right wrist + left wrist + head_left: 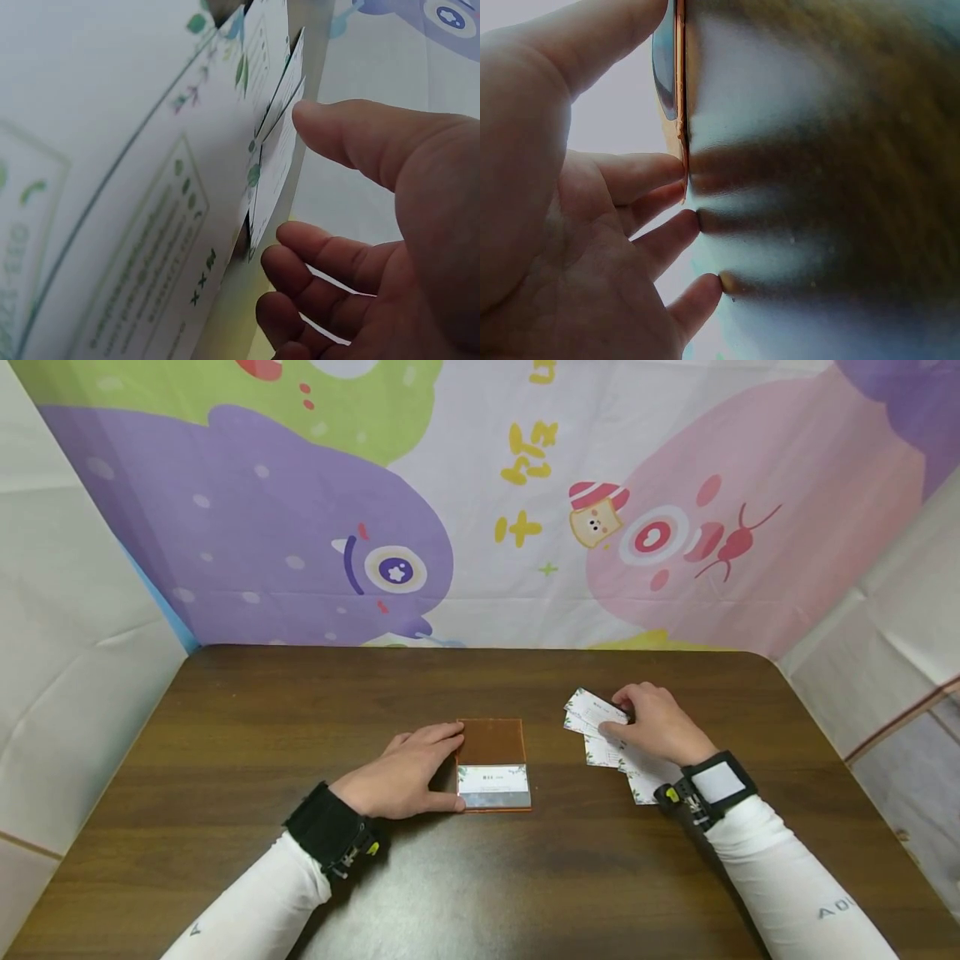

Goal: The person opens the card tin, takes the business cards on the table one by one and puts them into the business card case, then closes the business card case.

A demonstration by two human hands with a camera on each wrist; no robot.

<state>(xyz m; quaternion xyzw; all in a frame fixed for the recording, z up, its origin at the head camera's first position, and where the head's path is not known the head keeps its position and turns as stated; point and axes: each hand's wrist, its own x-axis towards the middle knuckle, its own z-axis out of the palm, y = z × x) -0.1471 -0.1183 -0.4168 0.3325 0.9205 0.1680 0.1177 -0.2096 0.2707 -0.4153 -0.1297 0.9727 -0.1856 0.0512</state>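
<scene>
A brown leather card holder (491, 742) lies opened flat on the table, with a white printed card (492, 778) in its lower part. My left hand (401, 777) rests along the holder's left edge, fingertips at the upper corner and thumb at the lower one. In the left wrist view the other fingertips (709, 289) touch the table. At the right, my right hand (660, 722) is over several loose white cards (600, 750) with green leaf prints. Its thumb (315, 124) is right at the edge of the upper cards, with the fingers apart from it and loosely bent.
The dark wooden table (300, 702) carries the holder and the spread cards, with a gap between the two. A cartoon-printed cloth (480, 568) hangs along its back edge, and pale sheets (75, 652) close in the sides.
</scene>
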